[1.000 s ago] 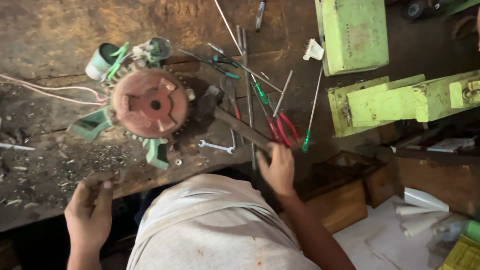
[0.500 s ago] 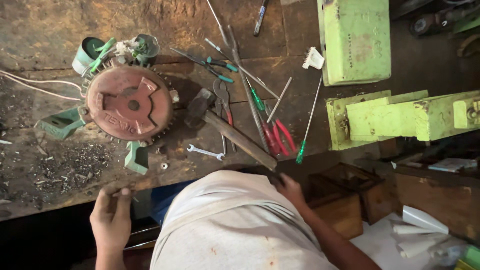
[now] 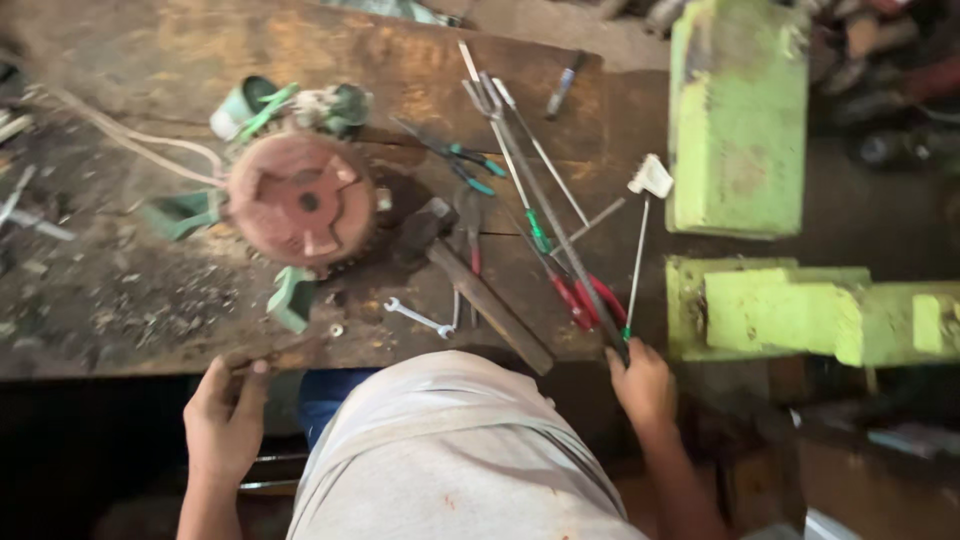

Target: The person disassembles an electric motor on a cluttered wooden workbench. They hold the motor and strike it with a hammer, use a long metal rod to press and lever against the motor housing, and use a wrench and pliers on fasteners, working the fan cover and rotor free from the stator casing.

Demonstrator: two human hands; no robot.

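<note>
My left hand (image 3: 225, 415) curls its fingers over the front edge of the worn wooden bench (image 3: 120, 330). My right hand (image 3: 645, 385) is at the bench's right front corner. Its fingertips touch the near ends of a long dark tool (image 3: 560, 240) and a thin green-handled screwdriver (image 3: 636, 265); whether it grips them is unclear. A round rust-red motor part (image 3: 300, 195) with green pieces around it lies ahead of my left hand. A hammer (image 3: 480, 290) lies between my hands, with a small spanner (image 3: 420, 318) beside it.
Red-handled pliers (image 3: 585, 295), green-handled pliers (image 3: 465, 165) and more screwdrivers fan across the bench's right half. White wires (image 3: 130, 140) trail left. A light green vise (image 3: 800, 310) and a green block (image 3: 735, 110) stand to the right. Metal grit (image 3: 150, 295) covers the left.
My right hand has slid right along the bench edge, from the hammer handle to the tool ends at the corner. My left hand stays at the front edge.
</note>
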